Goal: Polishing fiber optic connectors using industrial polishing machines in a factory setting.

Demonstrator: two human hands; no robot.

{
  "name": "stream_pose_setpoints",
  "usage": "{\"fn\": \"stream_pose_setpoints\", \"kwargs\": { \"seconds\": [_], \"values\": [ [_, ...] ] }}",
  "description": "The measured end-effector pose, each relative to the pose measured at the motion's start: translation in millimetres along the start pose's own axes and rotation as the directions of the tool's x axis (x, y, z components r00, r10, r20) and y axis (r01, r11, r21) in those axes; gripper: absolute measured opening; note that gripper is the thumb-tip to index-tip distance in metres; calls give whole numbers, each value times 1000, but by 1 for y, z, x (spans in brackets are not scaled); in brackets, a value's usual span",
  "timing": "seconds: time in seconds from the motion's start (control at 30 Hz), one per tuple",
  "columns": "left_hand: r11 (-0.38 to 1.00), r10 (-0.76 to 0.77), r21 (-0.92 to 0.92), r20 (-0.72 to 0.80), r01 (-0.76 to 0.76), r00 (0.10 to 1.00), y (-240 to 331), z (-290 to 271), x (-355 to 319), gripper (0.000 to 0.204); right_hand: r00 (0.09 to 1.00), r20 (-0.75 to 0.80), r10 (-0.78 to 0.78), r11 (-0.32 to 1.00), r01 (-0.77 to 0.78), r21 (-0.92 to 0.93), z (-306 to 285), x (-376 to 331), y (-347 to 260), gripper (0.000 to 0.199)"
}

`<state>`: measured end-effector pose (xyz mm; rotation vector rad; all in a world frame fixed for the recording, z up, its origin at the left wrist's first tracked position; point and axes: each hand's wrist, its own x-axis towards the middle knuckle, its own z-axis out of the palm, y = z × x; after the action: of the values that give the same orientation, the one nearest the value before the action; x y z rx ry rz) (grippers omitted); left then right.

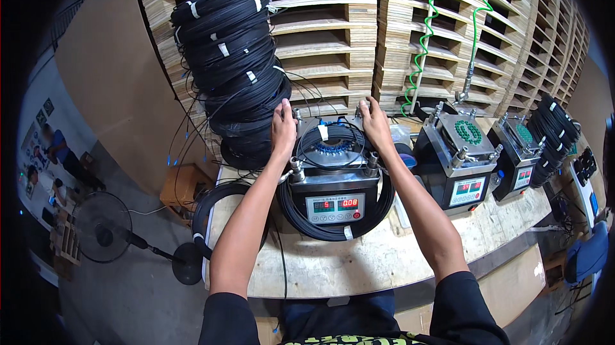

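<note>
A metal-topped bench machine (343, 181) with a red digital display stands in front of me on the wooden table (307, 268). My left hand (284, 130) is curled at its far left corner post, and my right hand (377, 126) is closed at the far right one; the undersides of both grips are hidden. Between my hands, a ring of blue-ended connectors (331, 147) sits in a round fixture on the machine's top. A coil of black cable (343, 135) with a white tag rests over it. More black cable (383, 207) loops around the machine's front and sides.
A tall stack of black cable coils (234, 63) rises at the far left. Two similar machines (458, 165) (516, 156) stand to the right. Wooden pallets (314, 37) back the table, with green coiled hoses (424, 37) hanging there. A floor fan (106, 230) stands left; people are beyond it.
</note>
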<state>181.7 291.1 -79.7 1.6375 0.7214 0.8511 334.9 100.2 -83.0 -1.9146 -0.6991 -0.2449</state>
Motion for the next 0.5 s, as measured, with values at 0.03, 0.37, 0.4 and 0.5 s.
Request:
{"fn": "stream_pose_setpoints", "kwargs": {
  "seconds": [0.03,0.37,0.4,0.5],
  "values": [
    [1000,0,-1,8,0,1000,5,4,-3,73,998,14,68,998,-68,-11,-5,0,-1,59],
    [991,-122,-63,-136,115,983,1,3,-5,72,995,-90,-47,962,69,265,-5,2,3,62],
    [987,-134,-98,-88,126,987,4,2,-7,77,995,-91,-46,962,68,263,-8,1,5,62],
    [982,-142,-136,-63,132,988,6,-2,-10,79,997,-69,-37,970,52,239,-7,0,6,61]
  ]
}}
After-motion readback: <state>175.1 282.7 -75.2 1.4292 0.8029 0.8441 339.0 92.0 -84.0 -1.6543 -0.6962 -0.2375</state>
